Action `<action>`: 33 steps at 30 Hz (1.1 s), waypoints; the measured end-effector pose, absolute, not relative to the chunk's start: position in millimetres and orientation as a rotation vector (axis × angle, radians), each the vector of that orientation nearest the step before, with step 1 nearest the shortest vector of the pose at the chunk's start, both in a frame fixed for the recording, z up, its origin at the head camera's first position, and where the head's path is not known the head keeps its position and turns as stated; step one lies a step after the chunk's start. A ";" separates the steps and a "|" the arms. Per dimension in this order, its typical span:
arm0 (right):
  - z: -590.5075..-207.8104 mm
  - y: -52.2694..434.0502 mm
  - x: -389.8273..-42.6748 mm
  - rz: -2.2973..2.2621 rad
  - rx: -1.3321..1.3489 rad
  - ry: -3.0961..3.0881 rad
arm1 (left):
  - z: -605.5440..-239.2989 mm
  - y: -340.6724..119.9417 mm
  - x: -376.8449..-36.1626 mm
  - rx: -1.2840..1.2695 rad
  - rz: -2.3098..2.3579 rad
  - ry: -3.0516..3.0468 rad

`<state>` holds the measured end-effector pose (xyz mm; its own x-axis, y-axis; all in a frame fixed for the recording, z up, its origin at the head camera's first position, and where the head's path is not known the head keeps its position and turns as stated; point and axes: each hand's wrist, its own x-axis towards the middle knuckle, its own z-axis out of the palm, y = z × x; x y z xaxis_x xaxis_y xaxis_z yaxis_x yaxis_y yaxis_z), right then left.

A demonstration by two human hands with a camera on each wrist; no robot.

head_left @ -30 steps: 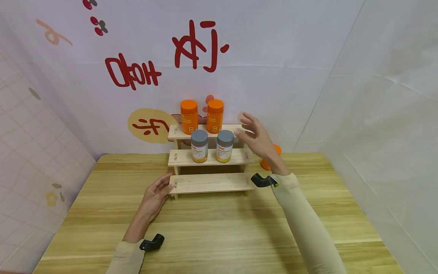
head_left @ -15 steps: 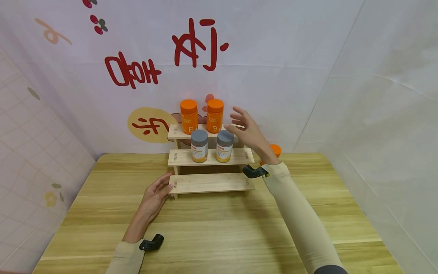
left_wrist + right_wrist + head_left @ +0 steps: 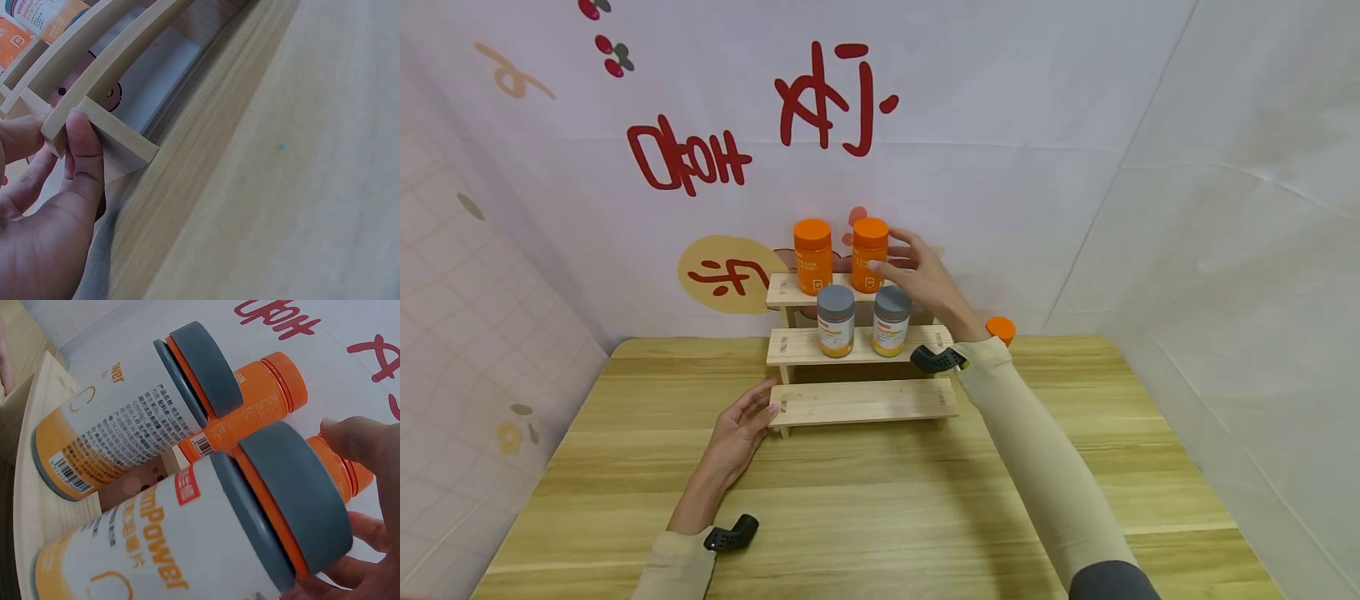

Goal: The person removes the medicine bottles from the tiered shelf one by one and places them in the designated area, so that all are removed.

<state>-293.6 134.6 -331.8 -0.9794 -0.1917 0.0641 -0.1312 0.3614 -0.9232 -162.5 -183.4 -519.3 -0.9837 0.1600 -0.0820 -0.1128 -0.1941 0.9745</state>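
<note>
Flanking the right hand (image 3: 925,283), 2 grey-capped bottles (image 3: 837,320) stand below 2 orange bottles (image 3: 813,256).

My right hand (image 3: 925,287) hides most of the far orange bottle (image 3: 1000,329); I can't read the bottles' labels.

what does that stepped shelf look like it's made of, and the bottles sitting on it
Stepped shelf: pale, seemingly unfinished wood, with visible grain and sawn edges.
Orange bottles: likely plastic, smooth and slightly glossy, with ribbed screw caps.
Grey-capped bottles: probably plastic too, under a printed label; matte grey lids.
</note>
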 end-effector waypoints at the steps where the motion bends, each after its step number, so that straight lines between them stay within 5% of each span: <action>1: -331.5 133.0 -294.7 -1.713 -0.292 2.546 | -519.4 -183.5 -162.4 0.059 2.299 1.869; 33: -336.5 122.3 -301.8 -1.793 -0.275 2.630 | -517.0 -185.5 -164.9 0.058 2.286 1.839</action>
<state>-301.8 122.3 -336.5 -0.9838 -0.1115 0.1404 -0.1714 0.3557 -0.9187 -164.9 -185.5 -517.0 -0.9777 0.1853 -0.0986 -0.1360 -0.2015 0.9700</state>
